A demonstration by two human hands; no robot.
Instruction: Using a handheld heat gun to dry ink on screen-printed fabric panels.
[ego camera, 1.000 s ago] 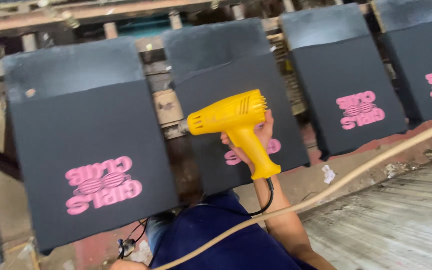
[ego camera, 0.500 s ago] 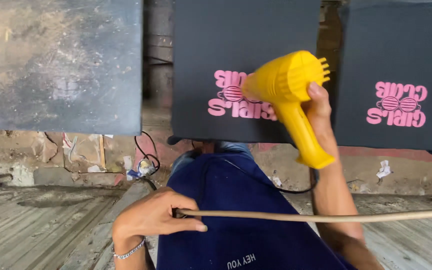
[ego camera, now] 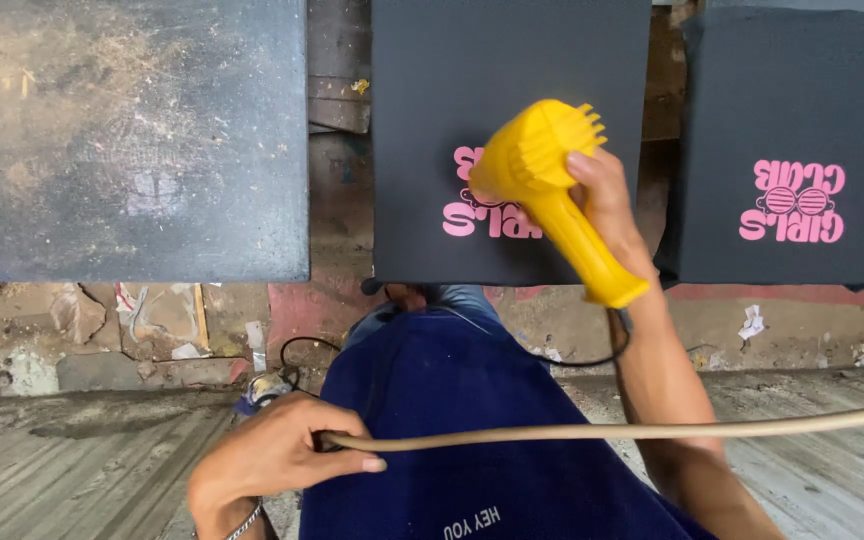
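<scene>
The scene is lit evenly by soft daylight; no single source can be told. Shadows are kept faint, with darker shade gathered under the boards (ego camera: 142, 140). No glare is seen on the yellow dryer (ego camera: 542, 180). Detail is held sharp at the centre, while slight softness and stretching are noticed toward the edges.

Bare, dusty dark board (ego camera: 142, 140) at the left, black cloth with pink print (ego camera: 797, 150) on the right-hand board, worn wooden floor (ego camera: 82, 480) below, paper scraps (ego camera: 752, 322) along the grimy wall base, blue garment (ego camera: 482, 430) at the bottom edge
</scene>
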